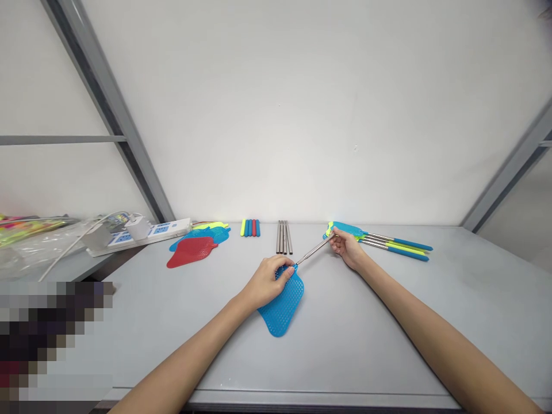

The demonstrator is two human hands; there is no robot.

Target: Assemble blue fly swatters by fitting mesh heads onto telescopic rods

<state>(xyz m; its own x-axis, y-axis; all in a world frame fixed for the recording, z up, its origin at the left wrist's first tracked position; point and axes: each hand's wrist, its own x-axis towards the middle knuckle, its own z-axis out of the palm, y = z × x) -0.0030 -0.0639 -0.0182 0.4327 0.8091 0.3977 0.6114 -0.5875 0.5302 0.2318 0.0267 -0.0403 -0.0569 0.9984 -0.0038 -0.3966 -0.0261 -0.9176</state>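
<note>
My left hand is closed on the neck end of a blue fly swatter head, a perforated plastic paddle whose broad end points toward me. A thin metal telescopic rod meets the neck of this head and slants up to the right. Its far end is pinched in the fingers of my right hand. Just behind my right hand lie several fly swatters with metal rods and blue or yellow-green handles. My fingers partly cover the neck of the head.
Several metal rods lie side by side at the back middle. Left of them is a row of coloured handle grips. Red, blue and yellow swatter heads are piled farther left, near a white power strip. A wall stands behind the grey table.
</note>
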